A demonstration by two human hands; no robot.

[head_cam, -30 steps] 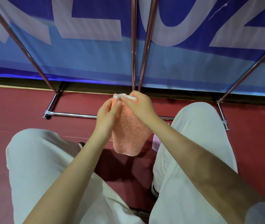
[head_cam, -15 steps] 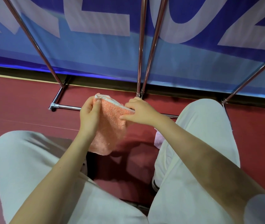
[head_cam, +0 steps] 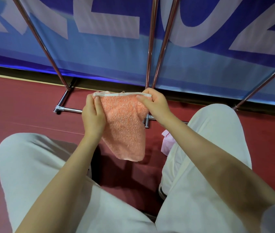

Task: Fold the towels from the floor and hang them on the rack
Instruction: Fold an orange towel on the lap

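Observation:
A small orange towel [head_cam: 125, 128] with a white top hem hangs in the air between my knees. My left hand [head_cam: 93, 115] pinches its upper left corner, and my right hand [head_cam: 155, 103] pinches its upper right corner, so the hem is stretched flat between them. Behind the towel stands the metal rack [head_cam: 150, 47], its poles rising from a base bar on the floor. A pink towel [head_cam: 167, 143] lies on the floor beside my right leg, mostly hidden by it.
My two knees in light trousers frame the red floor [head_cam: 24, 106] below the towel. A blue banner [head_cam: 108, 52] with large pale letters runs along the wall behind the rack. The rack's low foot bars [head_cam: 69, 109] lie just ahead of my hands.
My hands have drawn apart along the top hem, spreading the orange towel from a narrow bunch to its full width. The towel now hangs flat.

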